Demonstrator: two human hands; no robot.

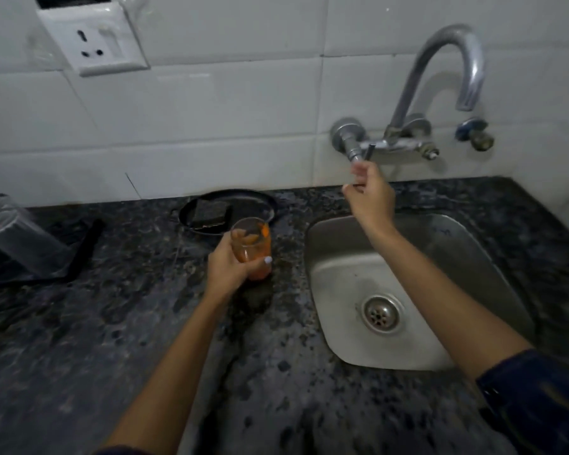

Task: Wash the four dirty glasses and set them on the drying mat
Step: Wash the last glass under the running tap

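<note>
My left hand [232, 264] grips an orange-stained glass [252, 247] upright over the dark granite counter, just left of the steel sink [339, 323]. My right hand [370, 192] reaches up to the wall tap [440, 93]; its fingers pinch the lever [362, 156] at the tap's left valve. No water runs from the spout. A clear upturned glass [11, 231] stands on a dark drying mat [79, 254] at the far left.
A black plate [260, 198] holding a dark scrub sponge [211, 213] sits against the tiled wall behind the glass. A second small valve [473, 134] sticks out right of the tap. A wall socket [93, 41] is at upper left.
</note>
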